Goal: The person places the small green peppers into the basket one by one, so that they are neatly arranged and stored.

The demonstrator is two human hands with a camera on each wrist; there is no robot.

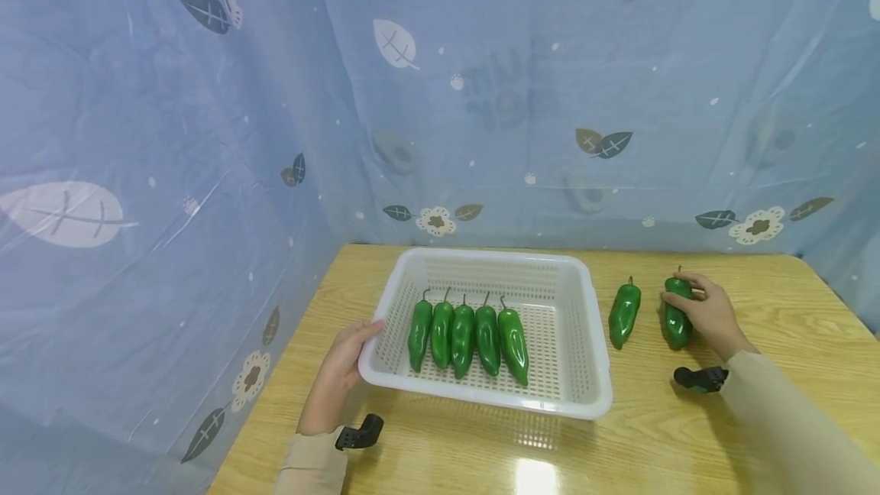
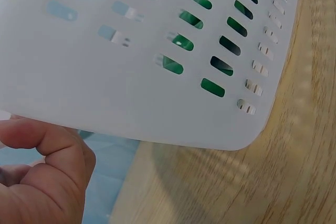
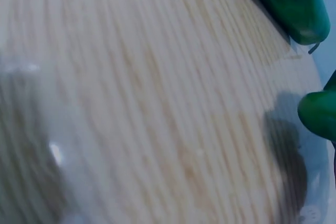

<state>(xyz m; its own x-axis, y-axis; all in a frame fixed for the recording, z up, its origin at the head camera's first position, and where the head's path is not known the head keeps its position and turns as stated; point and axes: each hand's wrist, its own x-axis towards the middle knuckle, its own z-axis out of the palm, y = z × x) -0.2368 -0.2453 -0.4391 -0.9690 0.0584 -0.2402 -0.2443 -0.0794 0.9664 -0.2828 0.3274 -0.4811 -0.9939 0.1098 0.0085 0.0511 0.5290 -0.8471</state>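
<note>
A white plastic basket (image 1: 481, 396) with slotted walls stands on the table, several green peppers (image 1: 463, 342) lying side by side in it. My left hand (image 1: 337, 365) grips its left rim. In the left wrist view the thumb and curled fingers of that hand (image 2: 47, 171) are at the edge of the basket (image 2: 105, 93). To the right of the basket, my right hand (image 1: 711, 315) holds the farther green pepper (image 1: 677, 327) between thumb and fingers. Another green pepper (image 1: 624, 315) lies between basket and hand. The right wrist view shows one pepper (image 3: 291, 3) at top right and part of another (image 3: 320, 114) below.
The wood-grain table (image 1: 440, 449) has a blue patterned curtain (image 1: 481, 98) behind it and along its left side. Black wrist cameras stick out from the left (image 1: 360, 432) and right (image 1: 701, 379) sleeves.
</note>
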